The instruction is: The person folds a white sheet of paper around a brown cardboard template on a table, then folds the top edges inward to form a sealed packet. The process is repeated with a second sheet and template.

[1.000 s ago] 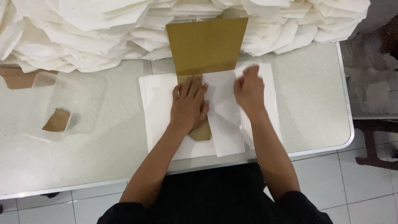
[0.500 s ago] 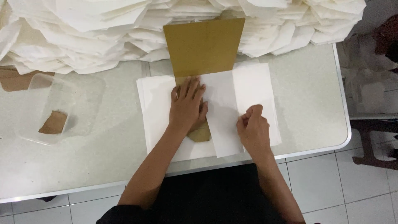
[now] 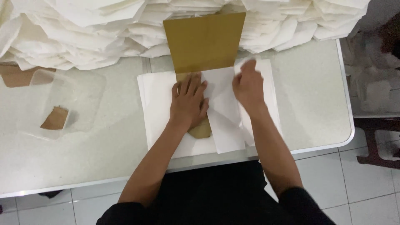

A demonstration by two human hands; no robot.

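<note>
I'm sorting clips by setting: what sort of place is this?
Probably a small paper-folding workshop: a large heap of folded white paper sheets along a white table, and a brown cardboard template under the left hand.

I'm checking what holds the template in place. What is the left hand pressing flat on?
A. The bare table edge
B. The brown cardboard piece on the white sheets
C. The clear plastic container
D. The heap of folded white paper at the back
B: the left hand lies palm down on the brown cardboard piece, which rests on the white sheets; the clear plastic container sits apart.
</note>
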